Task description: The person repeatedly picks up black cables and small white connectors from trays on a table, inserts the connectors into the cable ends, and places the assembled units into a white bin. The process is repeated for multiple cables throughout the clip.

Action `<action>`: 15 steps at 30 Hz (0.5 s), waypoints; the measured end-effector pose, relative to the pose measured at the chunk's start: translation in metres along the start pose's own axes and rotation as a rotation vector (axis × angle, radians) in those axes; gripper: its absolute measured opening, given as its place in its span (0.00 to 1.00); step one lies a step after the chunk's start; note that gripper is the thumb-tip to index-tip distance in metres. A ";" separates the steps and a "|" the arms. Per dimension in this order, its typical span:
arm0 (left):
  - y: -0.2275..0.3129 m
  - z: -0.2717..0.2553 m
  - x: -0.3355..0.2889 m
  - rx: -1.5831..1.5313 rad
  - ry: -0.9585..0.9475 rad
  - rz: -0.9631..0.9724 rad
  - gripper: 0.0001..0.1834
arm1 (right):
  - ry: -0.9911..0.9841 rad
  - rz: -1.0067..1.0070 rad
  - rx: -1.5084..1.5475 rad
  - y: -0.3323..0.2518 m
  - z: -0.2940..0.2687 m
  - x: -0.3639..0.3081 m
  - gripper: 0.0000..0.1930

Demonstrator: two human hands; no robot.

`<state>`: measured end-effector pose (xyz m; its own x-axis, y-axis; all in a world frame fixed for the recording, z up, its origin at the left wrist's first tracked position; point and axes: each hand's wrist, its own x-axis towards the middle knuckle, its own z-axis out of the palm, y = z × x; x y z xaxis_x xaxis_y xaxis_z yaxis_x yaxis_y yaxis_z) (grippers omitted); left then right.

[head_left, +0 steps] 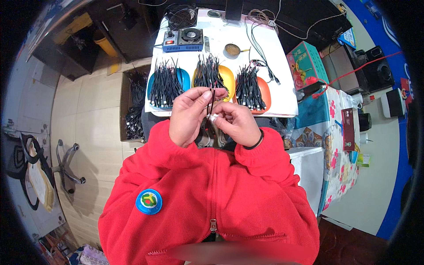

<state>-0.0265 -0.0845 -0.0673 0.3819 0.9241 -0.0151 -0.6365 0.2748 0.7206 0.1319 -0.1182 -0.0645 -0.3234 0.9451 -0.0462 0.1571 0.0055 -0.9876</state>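
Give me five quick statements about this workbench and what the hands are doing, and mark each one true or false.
1. Both hands, the left hand and the right hand, pinch a thin black cable between them. True.
2. Three trays of black cables lie on the white table. True: a blue tray, a yellow tray and an orange tray.
3. The yellow tray is the leftmost. False: it is in the middle; the blue one is leftmost.
4. The person wears a green jacket. False: the jacket is red.
5. The right wrist bears a black band. True.
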 end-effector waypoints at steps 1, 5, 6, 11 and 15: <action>-0.001 0.001 -0.001 -0.001 -0.012 -0.001 0.10 | 0.011 -0.014 -0.028 0.000 0.000 -0.001 0.02; -0.005 0.004 -0.005 0.087 -0.002 0.042 0.09 | 0.100 -0.039 -0.136 -0.008 -0.003 -0.008 0.03; -0.006 0.005 -0.006 0.109 0.003 0.045 0.09 | 0.164 -0.048 -0.118 -0.011 -0.007 -0.009 0.04; -0.005 0.006 -0.009 0.136 -0.026 -0.010 0.09 | 0.310 -0.128 0.018 -0.024 -0.025 -0.009 0.08; -0.005 0.006 -0.010 0.124 -0.088 -0.036 0.09 | 0.296 -0.206 0.078 -0.029 -0.023 -0.003 0.10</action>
<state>-0.0230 -0.0965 -0.0670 0.4634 0.8860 0.0141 -0.5355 0.2673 0.8012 0.1498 -0.1139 -0.0324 -0.0549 0.9805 0.1888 0.0420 0.1912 -0.9807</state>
